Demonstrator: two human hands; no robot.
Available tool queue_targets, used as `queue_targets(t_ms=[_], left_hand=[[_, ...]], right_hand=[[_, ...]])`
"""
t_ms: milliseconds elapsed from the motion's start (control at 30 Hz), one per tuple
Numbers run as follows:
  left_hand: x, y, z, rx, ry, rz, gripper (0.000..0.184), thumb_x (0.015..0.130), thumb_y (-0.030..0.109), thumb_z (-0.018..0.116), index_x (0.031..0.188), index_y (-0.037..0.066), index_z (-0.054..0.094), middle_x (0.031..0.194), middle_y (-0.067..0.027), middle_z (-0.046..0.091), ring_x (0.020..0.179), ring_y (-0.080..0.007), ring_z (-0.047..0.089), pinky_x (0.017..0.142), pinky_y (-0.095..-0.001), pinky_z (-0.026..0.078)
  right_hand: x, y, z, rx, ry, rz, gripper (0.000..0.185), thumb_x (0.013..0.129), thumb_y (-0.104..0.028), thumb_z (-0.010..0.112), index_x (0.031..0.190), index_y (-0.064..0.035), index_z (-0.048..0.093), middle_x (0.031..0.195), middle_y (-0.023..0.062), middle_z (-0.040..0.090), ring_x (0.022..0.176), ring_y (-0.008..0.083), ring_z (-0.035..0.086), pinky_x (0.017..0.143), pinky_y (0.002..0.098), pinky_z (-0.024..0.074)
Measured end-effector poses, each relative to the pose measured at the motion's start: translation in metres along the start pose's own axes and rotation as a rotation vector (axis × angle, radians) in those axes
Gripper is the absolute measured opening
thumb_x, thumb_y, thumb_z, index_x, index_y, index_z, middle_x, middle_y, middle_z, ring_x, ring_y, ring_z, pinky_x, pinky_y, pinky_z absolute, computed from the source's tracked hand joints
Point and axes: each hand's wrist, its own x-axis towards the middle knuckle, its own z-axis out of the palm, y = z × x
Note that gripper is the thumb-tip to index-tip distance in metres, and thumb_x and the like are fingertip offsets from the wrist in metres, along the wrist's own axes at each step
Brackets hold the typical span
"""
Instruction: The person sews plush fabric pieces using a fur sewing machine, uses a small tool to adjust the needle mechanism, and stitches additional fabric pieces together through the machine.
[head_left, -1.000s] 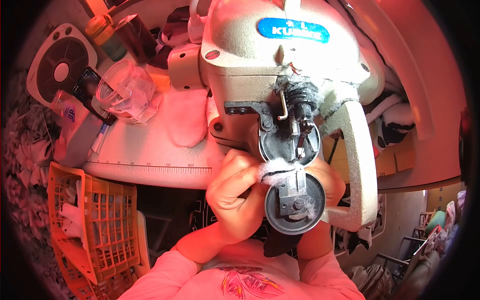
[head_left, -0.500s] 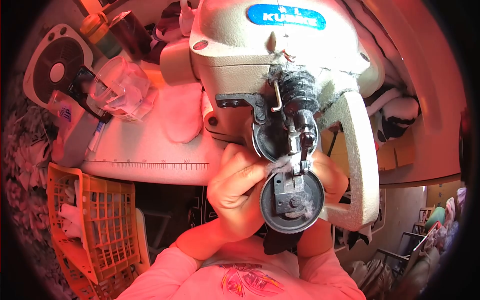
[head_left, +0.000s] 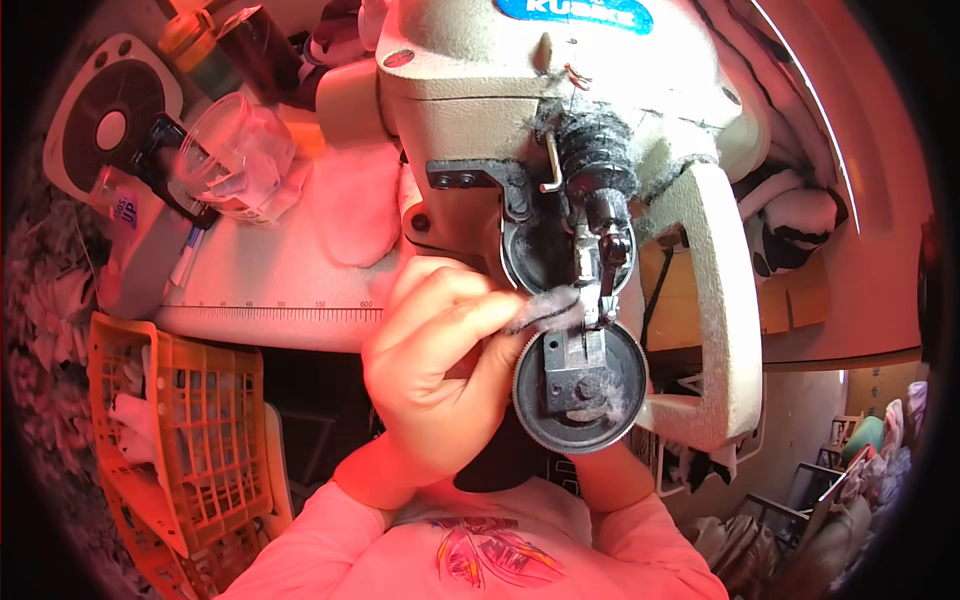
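Observation:
A cream industrial sewing machine [head_left: 480, 125] stands before me, with an upper and a lower round black disc [head_left: 580, 425] at its front. My left hand [head_left: 430, 370] is left of the lower disc, thumb and fingers pinched on a narrow fuzzy grey strip, perhaps fur [head_left: 548, 306]. The strip's free end reaches the metal parts between the discs. Only the forearm of my right arm shows, below the lower disc; the hand itself is hidden behind the disc. Dark cloth [head_left: 510, 460] hangs under my left hand. Grey lint clings to the machine.
On the table at left are a clear plastic tub [head_left: 235, 165], a fan [head_left: 112, 125], a dark phone-like object [head_left: 165, 150] and a printed ruler [head_left: 290, 312]. An orange crate [head_left: 215, 440] stands below the table edge. The machine's cream frame arm [head_left: 725, 310] rises at right.
My left hand has moved left and slightly up, and the fuzzy strip now shows at its fingertips. My right hand, earlier visible right of the discs, has dropped behind the lower disc.

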Motion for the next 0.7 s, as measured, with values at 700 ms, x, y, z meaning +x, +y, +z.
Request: queue_targets(t_ms=[700], left_hand=[[-0.001,-0.001,0.005,-0.121,0.021,-0.03,0.022,0.062,-0.016,0.066,0.08,-0.003,0.062,0.068,-0.01,0.051,0.062,-0.024,0.051,0.055,-0.0308,0.041]], right_hand=[[-0.038,0.033,0.022,-0.865,0.226,-0.288,0.024,0.085,-0.02,0.063,0.1,-0.0015,0.06,0.093,0.014,0.062,0.086,0.0247,0.06,0.074,0.0386,0.0475]])
